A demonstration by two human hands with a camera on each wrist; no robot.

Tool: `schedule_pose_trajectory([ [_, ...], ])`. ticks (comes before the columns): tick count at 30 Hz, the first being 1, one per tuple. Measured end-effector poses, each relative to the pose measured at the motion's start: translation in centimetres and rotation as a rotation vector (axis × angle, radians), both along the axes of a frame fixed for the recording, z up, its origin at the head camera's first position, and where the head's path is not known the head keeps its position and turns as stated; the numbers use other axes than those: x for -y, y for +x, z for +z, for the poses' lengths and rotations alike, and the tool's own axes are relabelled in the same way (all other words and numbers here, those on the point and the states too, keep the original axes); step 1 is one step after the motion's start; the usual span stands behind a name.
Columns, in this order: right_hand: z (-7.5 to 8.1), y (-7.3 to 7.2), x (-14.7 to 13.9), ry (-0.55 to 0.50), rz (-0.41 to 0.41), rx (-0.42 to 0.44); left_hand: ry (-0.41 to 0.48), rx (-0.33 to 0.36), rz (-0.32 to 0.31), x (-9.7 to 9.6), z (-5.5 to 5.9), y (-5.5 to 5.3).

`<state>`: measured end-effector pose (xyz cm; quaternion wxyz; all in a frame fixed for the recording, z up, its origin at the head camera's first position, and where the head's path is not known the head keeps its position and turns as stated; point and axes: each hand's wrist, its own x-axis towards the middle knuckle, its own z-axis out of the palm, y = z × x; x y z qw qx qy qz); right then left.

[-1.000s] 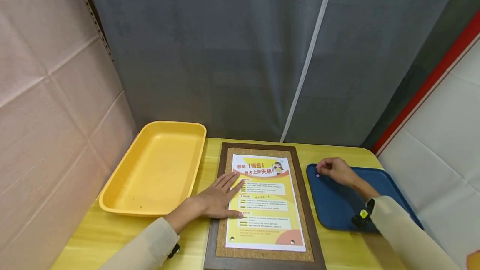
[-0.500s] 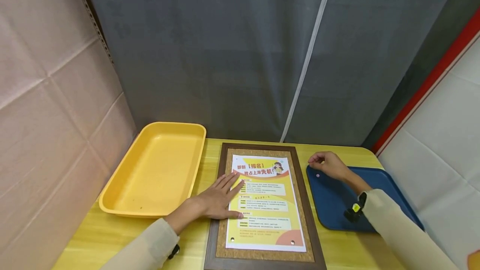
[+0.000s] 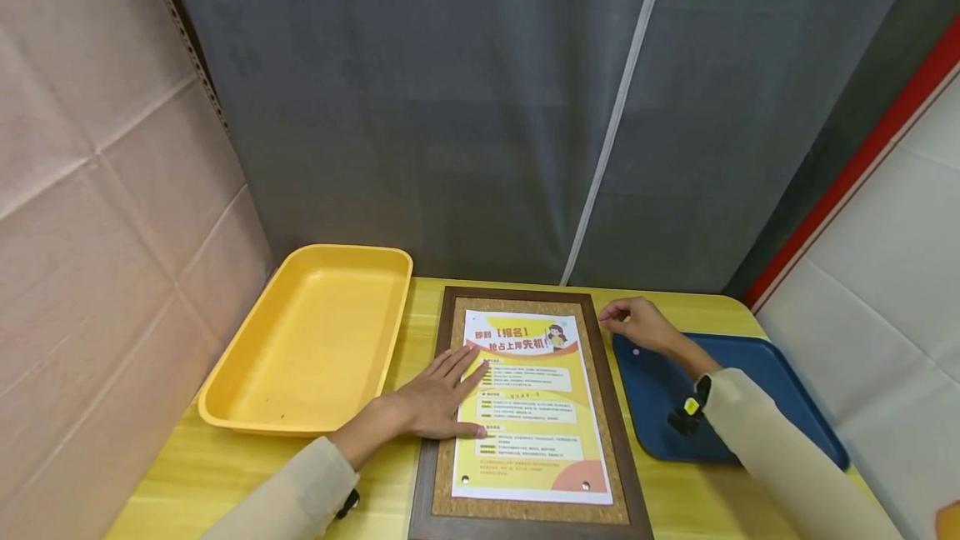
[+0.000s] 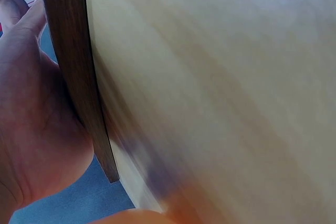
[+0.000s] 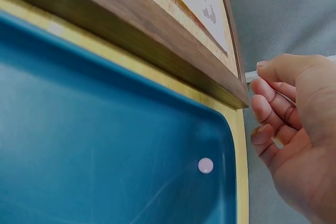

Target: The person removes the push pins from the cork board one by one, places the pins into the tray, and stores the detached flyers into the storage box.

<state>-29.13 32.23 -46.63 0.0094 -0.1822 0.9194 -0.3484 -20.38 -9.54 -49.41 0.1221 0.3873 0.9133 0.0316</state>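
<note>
My left hand [image 3: 438, 397] lies flat with spread fingers on the left side of a yellow and white printed sheet [image 3: 528, 440], over the framed cork board [image 3: 531, 508]. Two silver round-headed tacks [image 3: 465, 478] sit at the sheet's lower corners. Thumb and forefinger of my right hand [image 3: 645, 325] meet in a pinch just right of the board's upper right corner. Whatever tiny object they pinch is mostly hidden by the fingertips. A pale pink round tack head [image 5: 206, 165] lies in the blue tray [image 5: 131, 145] below that hand.
To the left stands a deep yellow tray [image 3: 330, 332] with a few dark specks in it. A grey curtain [image 3: 420, 107] hangs behind the wooden table [image 3: 420, 332]. Pale panels flank both sides.
My right hand has moved left from above the blue tray's corner to beside the board, fingertips still together. The pink tack stays in the tray. My left hand has not moved.
</note>
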Motion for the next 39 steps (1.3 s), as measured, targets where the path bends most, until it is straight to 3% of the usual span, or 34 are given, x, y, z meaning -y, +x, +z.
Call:
schedule_pose_trajectory([
  [17, -0.9, -2.0, 3.0, -0.028, 0.023, 0.043, 0.010, 0.007, -0.003, 0.1, 0.0, 0.0],
  [28, -1.6, -2.4, 4.1, -0.024, 0.040, 0.072, 0.012, 0.014, -0.006, 0.1, 0.2, 0.1],
  [39, -2.3, -2.7, 4.7, 0.012, 0.067, 0.019, 0.086, 0.032, -0.009, 0.3, -1.4, -0.4],
])
